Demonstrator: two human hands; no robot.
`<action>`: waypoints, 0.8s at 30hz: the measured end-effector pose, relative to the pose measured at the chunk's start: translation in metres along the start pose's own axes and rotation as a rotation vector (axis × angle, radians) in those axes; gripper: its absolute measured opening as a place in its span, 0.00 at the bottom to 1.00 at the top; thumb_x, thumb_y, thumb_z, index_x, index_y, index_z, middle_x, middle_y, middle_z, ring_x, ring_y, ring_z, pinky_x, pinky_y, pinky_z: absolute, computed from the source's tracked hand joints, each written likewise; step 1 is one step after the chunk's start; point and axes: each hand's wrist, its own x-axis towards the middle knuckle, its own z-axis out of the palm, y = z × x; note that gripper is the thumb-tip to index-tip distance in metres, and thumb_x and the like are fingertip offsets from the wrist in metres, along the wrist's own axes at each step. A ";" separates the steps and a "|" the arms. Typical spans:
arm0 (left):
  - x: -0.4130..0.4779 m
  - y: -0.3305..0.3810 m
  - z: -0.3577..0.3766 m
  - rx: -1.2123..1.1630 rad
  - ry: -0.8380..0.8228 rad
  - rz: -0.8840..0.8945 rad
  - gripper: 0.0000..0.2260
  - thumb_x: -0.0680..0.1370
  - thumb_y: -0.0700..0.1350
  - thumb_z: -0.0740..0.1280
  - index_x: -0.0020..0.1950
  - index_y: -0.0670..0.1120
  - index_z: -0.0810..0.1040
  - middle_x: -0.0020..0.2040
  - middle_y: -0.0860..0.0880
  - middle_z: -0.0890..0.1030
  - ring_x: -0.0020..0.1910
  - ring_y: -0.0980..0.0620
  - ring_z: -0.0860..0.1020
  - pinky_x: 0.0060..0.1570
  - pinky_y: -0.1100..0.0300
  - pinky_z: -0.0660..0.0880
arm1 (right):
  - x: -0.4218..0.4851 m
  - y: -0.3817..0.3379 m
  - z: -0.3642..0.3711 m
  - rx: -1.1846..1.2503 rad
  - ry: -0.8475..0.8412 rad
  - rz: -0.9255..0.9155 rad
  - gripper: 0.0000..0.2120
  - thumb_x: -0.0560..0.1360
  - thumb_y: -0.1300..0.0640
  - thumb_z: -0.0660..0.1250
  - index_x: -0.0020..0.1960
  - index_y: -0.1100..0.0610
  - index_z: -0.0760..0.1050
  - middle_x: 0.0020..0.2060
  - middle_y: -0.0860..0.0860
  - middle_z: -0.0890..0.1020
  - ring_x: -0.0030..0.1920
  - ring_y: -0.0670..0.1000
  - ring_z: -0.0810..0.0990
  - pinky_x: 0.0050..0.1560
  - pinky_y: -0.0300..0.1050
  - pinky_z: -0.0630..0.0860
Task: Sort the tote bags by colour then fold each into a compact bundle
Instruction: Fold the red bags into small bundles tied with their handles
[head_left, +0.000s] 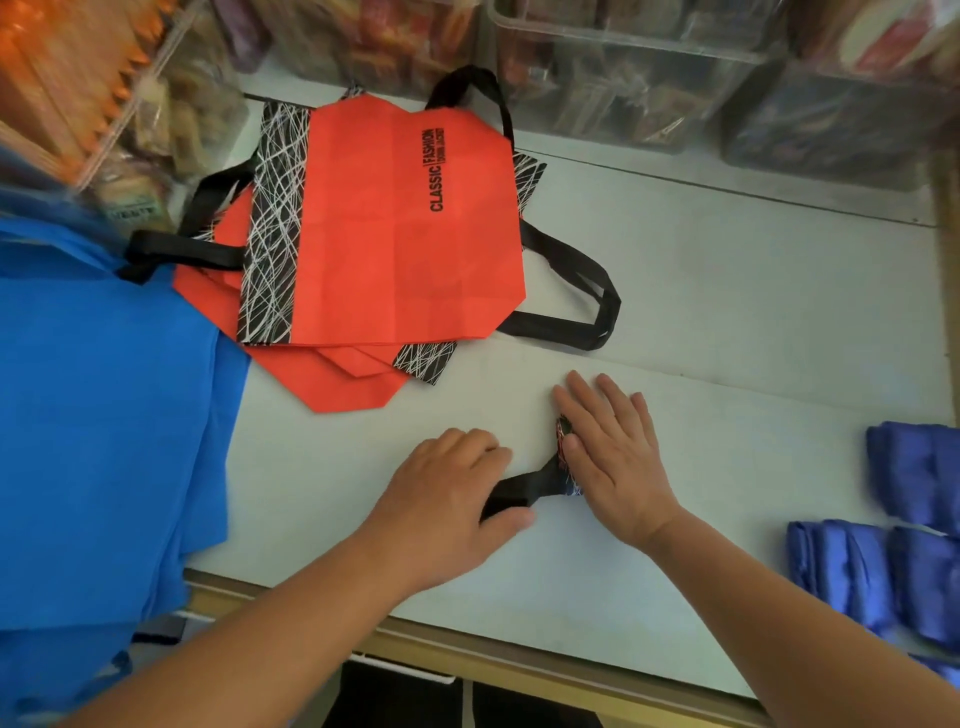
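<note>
while the right hand (610, 457), fingers straight, flattens a folded red fabric tote bundle (564, 439) on the white table (701, 322), the left hand (447, 499) pinches its black strap (524, 486); soft, light, probably best held by that strap.

We see the worktop (727, 291); printed tote stack (384, 223) at back-left, one handle lying on the plain tote pile (104, 415), which overhangs the left edge; storage bins (623, 78) along the back edge; folded bundles (883, 571) at the right edge, toward the front; near front-middle, small bundle (563, 441) under our flat right hand (613, 457); its strap (519, 488) runs left into our gripping left hand (441, 499).
</note>
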 end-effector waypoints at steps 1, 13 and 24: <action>0.008 0.009 0.006 -0.012 0.032 0.013 0.26 0.77 0.68 0.60 0.65 0.51 0.75 0.60 0.54 0.74 0.58 0.50 0.72 0.58 0.53 0.72 | 0.001 0.000 -0.001 0.012 -0.016 0.006 0.28 0.84 0.42 0.41 0.83 0.45 0.55 0.82 0.42 0.54 0.83 0.50 0.46 0.81 0.56 0.38; 0.030 0.017 0.016 -0.105 0.158 0.220 0.04 0.73 0.40 0.74 0.45 0.48 0.82 0.40 0.51 0.72 0.41 0.49 0.69 0.35 0.56 0.66 | 0.004 0.000 -0.006 0.029 -0.118 0.025 0.32 0.80 0.38 0.35 0.83 0.41 0.51 0.82 0.40 0.48 0.82 0.48 0.41 0.78 0.48 0.30; -0.026 -0.018 -0.071 -0.843 -0.205 -0.141 0.04 0.79 0.39 0.73 0.47 0.48 0.82 0.63 0.59 0.82 0.75 0.64 0.67 0.73 0.62 0.63 | 0.004 -0.007 -0.009 -0.100 -0.147 0.054 0.33 0.80 0.31 0.39 0.83 0.39 0.47 0.83 0.41 0.43 0.80 0.45 0.34 0.79 0.52 0.30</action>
